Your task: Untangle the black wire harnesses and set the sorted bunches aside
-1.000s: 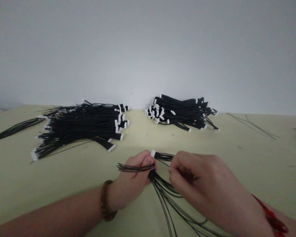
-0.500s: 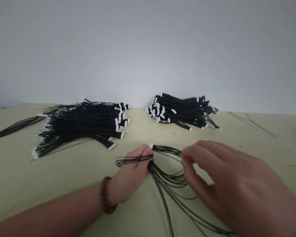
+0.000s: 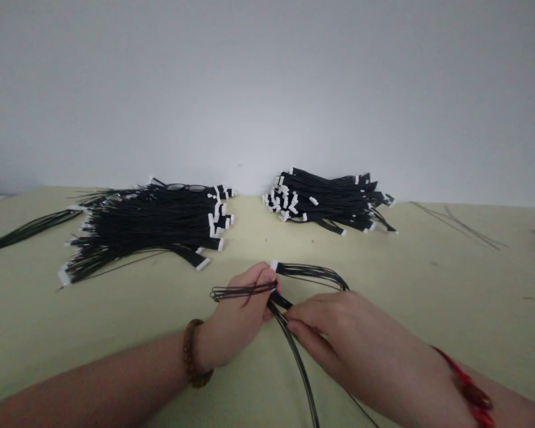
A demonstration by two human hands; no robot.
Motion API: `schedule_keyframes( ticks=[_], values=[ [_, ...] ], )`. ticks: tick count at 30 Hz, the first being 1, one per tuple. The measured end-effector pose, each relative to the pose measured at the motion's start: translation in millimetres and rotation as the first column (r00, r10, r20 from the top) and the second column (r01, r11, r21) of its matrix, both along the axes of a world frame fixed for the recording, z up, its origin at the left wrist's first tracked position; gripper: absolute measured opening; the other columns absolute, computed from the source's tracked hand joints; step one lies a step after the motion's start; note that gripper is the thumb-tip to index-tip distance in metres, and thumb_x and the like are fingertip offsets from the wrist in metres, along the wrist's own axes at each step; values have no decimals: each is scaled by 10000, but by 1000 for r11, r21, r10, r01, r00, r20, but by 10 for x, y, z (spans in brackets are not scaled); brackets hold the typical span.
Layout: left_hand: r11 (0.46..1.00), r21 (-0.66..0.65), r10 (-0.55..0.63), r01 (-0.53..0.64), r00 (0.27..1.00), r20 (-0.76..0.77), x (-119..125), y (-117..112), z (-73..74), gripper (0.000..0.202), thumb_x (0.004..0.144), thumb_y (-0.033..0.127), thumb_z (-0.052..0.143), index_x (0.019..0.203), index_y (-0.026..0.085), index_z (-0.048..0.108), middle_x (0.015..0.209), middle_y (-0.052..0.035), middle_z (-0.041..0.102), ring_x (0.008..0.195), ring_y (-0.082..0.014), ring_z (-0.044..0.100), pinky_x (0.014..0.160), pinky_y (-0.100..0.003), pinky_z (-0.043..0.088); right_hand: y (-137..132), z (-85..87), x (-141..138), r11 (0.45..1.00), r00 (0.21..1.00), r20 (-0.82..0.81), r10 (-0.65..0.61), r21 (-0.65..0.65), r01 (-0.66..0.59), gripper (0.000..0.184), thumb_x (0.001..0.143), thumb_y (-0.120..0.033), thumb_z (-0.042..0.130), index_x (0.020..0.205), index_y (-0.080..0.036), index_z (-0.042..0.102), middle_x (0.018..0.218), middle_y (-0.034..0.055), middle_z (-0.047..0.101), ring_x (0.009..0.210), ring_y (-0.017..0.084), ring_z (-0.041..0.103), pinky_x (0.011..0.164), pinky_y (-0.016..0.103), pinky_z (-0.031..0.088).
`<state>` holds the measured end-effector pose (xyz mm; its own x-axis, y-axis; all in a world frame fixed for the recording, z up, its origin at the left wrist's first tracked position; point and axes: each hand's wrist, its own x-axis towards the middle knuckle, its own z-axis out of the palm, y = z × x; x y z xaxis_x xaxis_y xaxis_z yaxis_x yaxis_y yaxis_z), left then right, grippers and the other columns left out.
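My left hand (image 3: 245,309) is closed around a black wire harness (image 3: 310,272) close to its white connector (image 3: 274,266), which sticks up past the fingers. A looped bunch of thin wires (image 3: 236,291) lies across the back of that hand. Just to the right, my right hand (image 3: 334,327) pinches part of the same wires between thumb and fingers. Other strands (image 3: 301,362) hang free below, running toward the bottom edge. An upper group of wires arcs from the connector and passes behind my right hand.
A large pile of black cables with white connectors (image 3: 151,220) lies at the left, with a pair of glasses (image 3: 185,188) behind it. A second pile (image 3: 330,199) sits at centre right. Loose wires (image 3: 459,224) lie farther right. A pale wall (image 3: 267,89) stands behind the table (image 3: 129,315).
My right hand has moved left and closed on the wires near my left hand, gathering strands that were spread. A red wristband has come into view. My left hand has barely moved.
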<state>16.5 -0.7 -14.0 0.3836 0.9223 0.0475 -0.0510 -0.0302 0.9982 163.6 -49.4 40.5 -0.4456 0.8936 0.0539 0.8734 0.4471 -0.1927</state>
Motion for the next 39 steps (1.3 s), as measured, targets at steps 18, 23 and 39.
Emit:
schedule_keyframes(
  ticks=[18,23,39],
  values=[
    [973,-203,111,-107,994,10,36,48,31,183,790,340,472,708,177,460,606,41,416,489,-57,374,454,-148,338,149,528,559,657,704,-699,-123,-589,-470,153,799,-122,468,760,-143,615,661,8,600,589,75,574,527,174,437],
    [968,-234,96,-92,995,7,36,58,40,161,779,332,479,717,184,462,618,33,417,489,-66,379,449,-158,326,242,546,680,957,546,-816,192,32,-288,178,848,-272,483,788,-211,639,811,28,589,746,111,559,654,254,470],
    [981,-187,-19,48,988,156,0,-4,74,226,792,356,468,648,184,440,470,69,307,379,-44,259,359,-146,239,57,52,156,878,962,-215,170,476,-48,85,837,-173,445,786,-149,509,606,-10,526,517,87,474,503,230,321]
  ],
)
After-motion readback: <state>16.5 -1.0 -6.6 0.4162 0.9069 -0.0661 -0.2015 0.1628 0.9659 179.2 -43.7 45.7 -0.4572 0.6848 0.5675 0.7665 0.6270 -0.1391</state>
